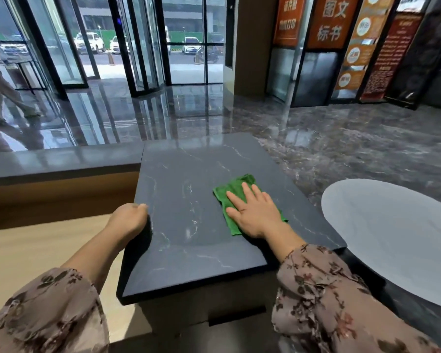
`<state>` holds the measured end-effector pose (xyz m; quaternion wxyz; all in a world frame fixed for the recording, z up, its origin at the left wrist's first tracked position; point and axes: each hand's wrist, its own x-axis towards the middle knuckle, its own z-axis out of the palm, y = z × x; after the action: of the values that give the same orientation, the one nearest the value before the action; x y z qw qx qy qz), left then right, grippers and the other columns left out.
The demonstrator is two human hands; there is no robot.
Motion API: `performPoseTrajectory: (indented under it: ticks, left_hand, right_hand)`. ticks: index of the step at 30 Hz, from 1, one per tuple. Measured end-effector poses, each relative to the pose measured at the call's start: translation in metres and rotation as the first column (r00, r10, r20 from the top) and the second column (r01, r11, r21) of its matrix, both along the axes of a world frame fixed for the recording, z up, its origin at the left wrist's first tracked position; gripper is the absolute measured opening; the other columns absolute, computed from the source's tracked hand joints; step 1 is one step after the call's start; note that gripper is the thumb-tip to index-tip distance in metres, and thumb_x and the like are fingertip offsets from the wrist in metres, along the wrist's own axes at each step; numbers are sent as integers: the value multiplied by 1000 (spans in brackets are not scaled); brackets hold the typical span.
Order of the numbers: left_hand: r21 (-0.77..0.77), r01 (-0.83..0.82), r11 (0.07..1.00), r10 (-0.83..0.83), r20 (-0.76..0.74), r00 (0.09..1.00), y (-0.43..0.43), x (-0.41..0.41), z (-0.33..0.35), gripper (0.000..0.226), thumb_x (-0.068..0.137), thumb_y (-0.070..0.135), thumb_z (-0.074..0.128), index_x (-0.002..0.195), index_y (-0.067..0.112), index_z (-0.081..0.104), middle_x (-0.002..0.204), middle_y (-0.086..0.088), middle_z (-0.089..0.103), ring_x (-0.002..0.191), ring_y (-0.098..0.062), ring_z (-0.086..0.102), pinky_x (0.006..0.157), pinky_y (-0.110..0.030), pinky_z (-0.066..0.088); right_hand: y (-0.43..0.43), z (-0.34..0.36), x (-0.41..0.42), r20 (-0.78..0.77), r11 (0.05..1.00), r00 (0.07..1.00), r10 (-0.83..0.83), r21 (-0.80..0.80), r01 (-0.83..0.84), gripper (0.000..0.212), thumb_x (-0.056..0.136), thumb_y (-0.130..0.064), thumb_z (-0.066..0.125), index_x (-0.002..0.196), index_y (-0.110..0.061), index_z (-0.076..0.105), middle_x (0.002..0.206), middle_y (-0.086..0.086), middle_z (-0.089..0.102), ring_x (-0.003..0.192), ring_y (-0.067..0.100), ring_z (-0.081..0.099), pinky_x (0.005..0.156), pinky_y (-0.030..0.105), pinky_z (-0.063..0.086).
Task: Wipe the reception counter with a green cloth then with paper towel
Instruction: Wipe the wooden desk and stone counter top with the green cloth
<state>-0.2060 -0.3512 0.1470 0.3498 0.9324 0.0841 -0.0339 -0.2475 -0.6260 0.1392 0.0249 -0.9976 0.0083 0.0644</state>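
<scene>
The reception counter (pixel 183 220) is a dark marble slab with pale veins, right in front of me. A folded green cloth (pixel 229 192) lies on its right half. My right hand (pixel 255 212) presses flat on the cloth with straight, spread fingers, covering its near part. My left hand (pixel 129 217) grips the counter's left edge; its thumb lies on top and its fingers curl under the slab, out of sight. No paper towel is in view.
A lower wooden desk surface (pixel 36 250) lies left of the counter. A longer dark ledge (pixel 61 159) runs off to the far left. A round grey table (pixel 397 240) stands close on the right. Beyond are a glossy floor, glass doors and a walking person (pixel 0 85).
</scene>
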Motion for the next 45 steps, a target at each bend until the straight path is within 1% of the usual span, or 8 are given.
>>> performPoseTrajectory:
  ticks: [4,9,12,16,25,33,37,45]
  left_hand:
    - [164,95,982,-100,25,995,-5,-11,4,37,97,24,27,92,1,55,110,-22,51,109,-37,46,90,-44,41]
    - [213,262,941,-278,48,959,-30,-19,4,24,98,23,32,81,9,43,105,-19,49,113,-35,43,100,-45,36]
    - [220,364,905,-378,21,926,-52,-20,4,25,99,22,35,79,10,43,101,-17,50,109,-35,48,95,-40,38]
    - [211,433,876,-446,15,895,-79,-16,11,27,100,20,35,87,3,51,109,-23,57,102,-33,51,85,-35,38]
    - [312,347,884,-345,-63,936,-114,4,7,32,99,22,36,91,1,60,107,-22,62,103,-36,56,82,-32,41]
    - [370,228,901,-204,-104,973,-128,6,1,33,98,24,36,82,5,57,97,-15,60,91,-31,56,79,-33,43]
    - [354,190,916,-169,-90,981,-130,1,1,36,98,25,37,101,2,64,110,-16,61,102,-32,55,89,-35,44]
    - [370,222,902,-209,-77,975,-130,-3,2,36,99,24,37,101,2,66,113,-18,63,105,-33,55,87,-33,41]
  right_hand:
    - [-66,5,-14,-37,979,979,-201,-37,200,57,99,-56,14,152,-39,0,160,6,-13,148,27,-10,119,43,-1]
    - [-41,3,-27,-48,955,953,-298,-14,297,58,99,-53,13,152,-35,-3,159,10,-18,146,35,-15,119,48,-5]
    - [-5,-1,-41,-32,973,973,-228,-22,228,59,99,-53,12,152,-34,-5,158,11,-21,144,38,-18,117,50,-9]
    - [20,1,-47,-68,1000,998,-11,-29,9,58,99,-54,11,151,-36,-9,156,10,-25,142,37,-24,116,49,-13]
    - [-53,6,-6,-20,901,903,430,-58,-431,56,100,-54,17,151,-40,1,160,4,-13,148,24,-12,120,39,-3]
    - [-154,6,65,-48,960,960,275,-37,-277,55,100,-55,16,151,-41,1,160,4,-14,147,23,-13,120,37,-5]
    - [-161,2,81,-47,957,958,282,-55,-284,57,100,-55,15,152,-38,0,160,8,-13,147,28,-13,120,40,-3]
    - [-148,-1,39,-44,981,981,186,-43,-188,58,101,-50,13,153,-30,-4,159,8,-17,147,28,-14,120,41,-3]
